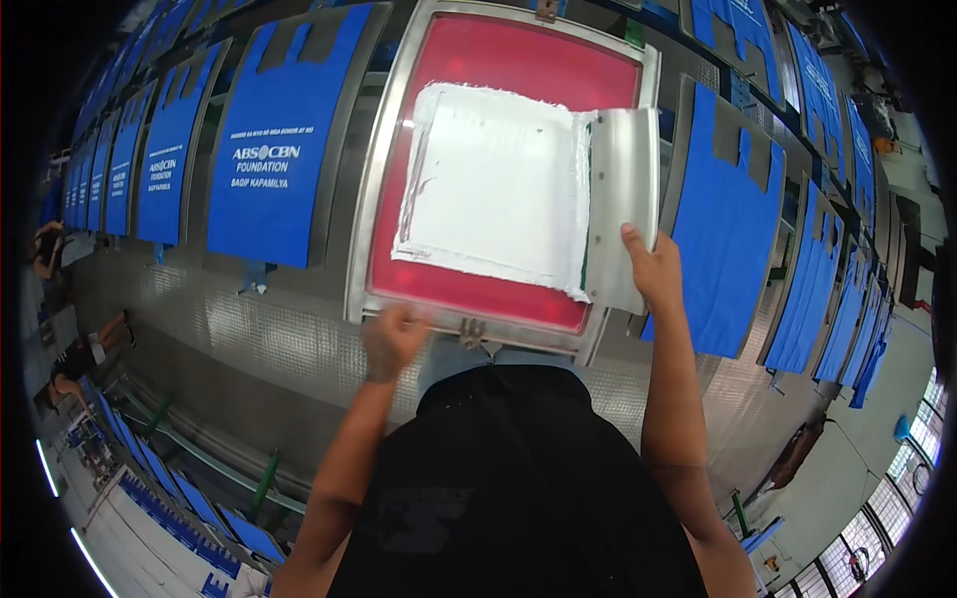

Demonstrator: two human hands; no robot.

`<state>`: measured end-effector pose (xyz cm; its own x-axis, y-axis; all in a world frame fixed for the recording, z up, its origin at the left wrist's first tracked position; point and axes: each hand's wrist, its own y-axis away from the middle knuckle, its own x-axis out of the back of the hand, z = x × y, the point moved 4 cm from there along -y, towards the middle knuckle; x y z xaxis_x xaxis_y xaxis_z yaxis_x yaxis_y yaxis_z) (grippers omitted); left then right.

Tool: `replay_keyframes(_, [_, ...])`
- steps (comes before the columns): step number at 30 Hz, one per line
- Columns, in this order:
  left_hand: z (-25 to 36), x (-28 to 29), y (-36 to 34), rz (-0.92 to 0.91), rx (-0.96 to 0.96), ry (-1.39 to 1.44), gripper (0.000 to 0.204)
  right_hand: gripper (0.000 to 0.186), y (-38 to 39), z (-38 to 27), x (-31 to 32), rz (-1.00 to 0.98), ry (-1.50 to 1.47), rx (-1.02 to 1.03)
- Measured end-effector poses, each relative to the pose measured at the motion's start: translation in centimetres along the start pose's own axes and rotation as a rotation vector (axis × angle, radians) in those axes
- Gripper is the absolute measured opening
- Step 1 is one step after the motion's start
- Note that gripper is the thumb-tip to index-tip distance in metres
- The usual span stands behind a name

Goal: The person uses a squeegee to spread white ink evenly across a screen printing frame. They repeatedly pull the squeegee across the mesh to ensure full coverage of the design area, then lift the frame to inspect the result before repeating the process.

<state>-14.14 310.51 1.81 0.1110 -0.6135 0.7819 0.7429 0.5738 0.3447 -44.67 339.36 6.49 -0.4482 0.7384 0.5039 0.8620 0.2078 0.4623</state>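
In front of me a screen printing frame [365, 239] with a metal rim and red mesh [478, 45] lies slightly tilted. A thick white layer of ink [493, 189] covers the middle of the mesh. On the ink's right edge rests a wide metal squeegee [620, 199]. My right hand [653, 269] is closed around the squeegee's right side, thumb on top. At the frame's near left edge, my left hand [396, 341] has its fingers curled onto the rim, a little blurred. What lies under the frame is hidden.
Blue cut-out bag panels with handle slots lie on boards on both sides, a printed blue panel [284, 140] to the left and a plain blue panel [723, 229] to the right. More boards line the far side and the row behind me. A person [80, 359] is at the far left.
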Motion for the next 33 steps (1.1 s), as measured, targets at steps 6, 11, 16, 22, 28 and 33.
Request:
replay_keyframes(6, [-8.7,3.1,-9.8,0.169,0.504,0.227,0.051,0.042,-2.9,6.4,-1.2,-0.237,-0.572,-0.35])
replay_keyframes(11, [-6.9,4.6,-7.9,0.278,0.405,0.252,0.06,0.044,-2.0,6.6,-0.8,-0.363,-0.586,-0.316])
replay_keyframes(16, [-1.9,6.1,-2.9,0.367,0.302,0.16,0.054,0.043,0.7,7.4,3.2,-0.31,-0.637,-0.224])
replay_keyframes(22, [7.1,-3.3,-1.8,0.142,0.183,0.376,0.049,0.042,5.0,13.6,14.7,0.049,-0.612,-0.208])
replay_keyframes(28, [17.9,-11.8,0.7,-0.056,0.112,0.34,0.05,0.049,6.8,20.1,25.6,0.266,-0.618,-0.264])
replay_keyframes(33, [21.1,-16.0,2.9,-0.017,0.161,0.397,0.053,0.048,4.1,23.5,30.3,0.258,-0.618,-0.275])
